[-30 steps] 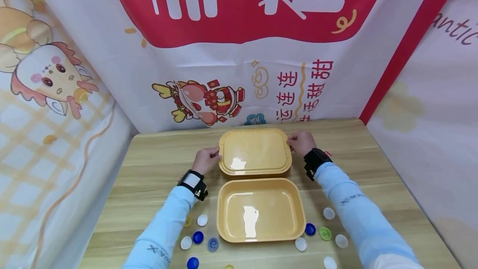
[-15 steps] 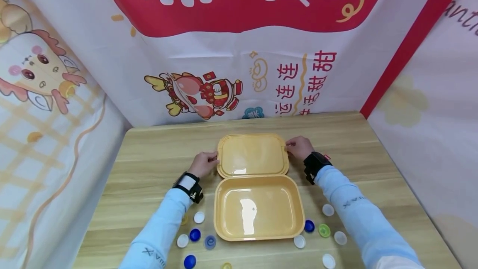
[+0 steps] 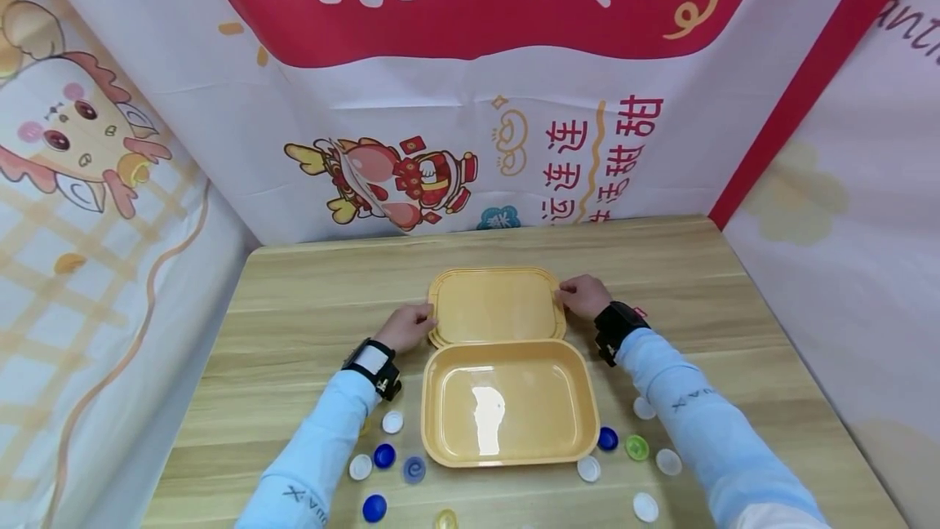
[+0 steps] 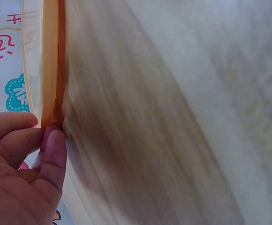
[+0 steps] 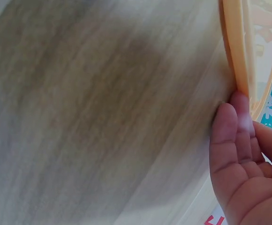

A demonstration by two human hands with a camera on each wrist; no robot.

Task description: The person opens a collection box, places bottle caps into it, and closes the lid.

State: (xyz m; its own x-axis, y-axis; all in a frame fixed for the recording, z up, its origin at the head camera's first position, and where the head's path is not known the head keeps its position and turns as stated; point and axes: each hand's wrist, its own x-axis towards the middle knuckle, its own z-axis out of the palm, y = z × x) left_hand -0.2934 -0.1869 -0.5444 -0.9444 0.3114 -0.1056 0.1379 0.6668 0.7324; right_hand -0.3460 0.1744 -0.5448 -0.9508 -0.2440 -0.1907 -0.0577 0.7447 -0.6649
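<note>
A yellow plastic lid lies right behind a matching rectangular box, its near edge at the box's far rim. My left hand pinches the lid's left end, and my right hand holds the right end. From the left wrist, the lid's edge runs down into the left fingertips. In the right wrist view the lid's edge meets the right fingers in the same way. The inside of the box shows only its glossy bottom.
Bottle caps lie around the box: a dark blue cap, a white cap and others on the left, a green cap and several more on the right. A printed cloth hangs behind the wooden table.
Both hands have brought the lid nearer to me, closing the gap to the box, and its near edge has come down lower. The head view has also shifted slightly.
</note>
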